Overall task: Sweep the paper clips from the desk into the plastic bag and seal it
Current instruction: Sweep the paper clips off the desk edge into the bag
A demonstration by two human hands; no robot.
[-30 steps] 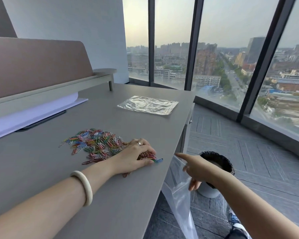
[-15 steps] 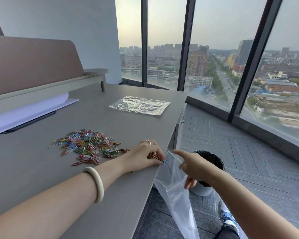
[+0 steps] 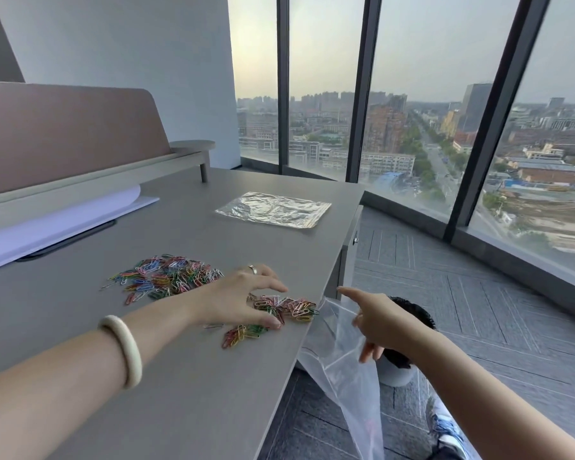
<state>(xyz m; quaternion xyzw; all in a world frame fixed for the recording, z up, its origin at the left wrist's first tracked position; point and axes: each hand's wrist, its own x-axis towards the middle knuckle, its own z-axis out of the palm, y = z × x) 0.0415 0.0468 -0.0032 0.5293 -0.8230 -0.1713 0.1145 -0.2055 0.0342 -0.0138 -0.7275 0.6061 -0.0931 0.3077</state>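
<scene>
Colourful paper clips lie on the grey desk (image 3: pixel 186 386) in two groups: a larger heap (image 3: pixel 166 277) to the left and a smaller bunch (image 3: pixel 286 308) right at the desk's right edge. My left hand (image 3: pixel 243 298) rests palm down on the desk with fingers spread, touching the smaller bunch. A clear plastic bag (image 3: pixel 342 370) hangs below the desk edge. My right hand (image 3: pixel 375 323) grips the bag's rim, with the index finger pointing toward the edge.
A second flat clear bag (image 3: pixel 273 209) lies farther back on the desk. White paper (image 3: pixel 60 224) sits under a raised shelf at the left. A dark-lined waste bin (image 3: pixel 402 366) stands on the carpet behind the bag. Tall windows run along the right.
My left hand has slid a small bunch of clips rightward to the desk edge, away from the main heap. My right hand keeps the bag below the edge.
</scene>
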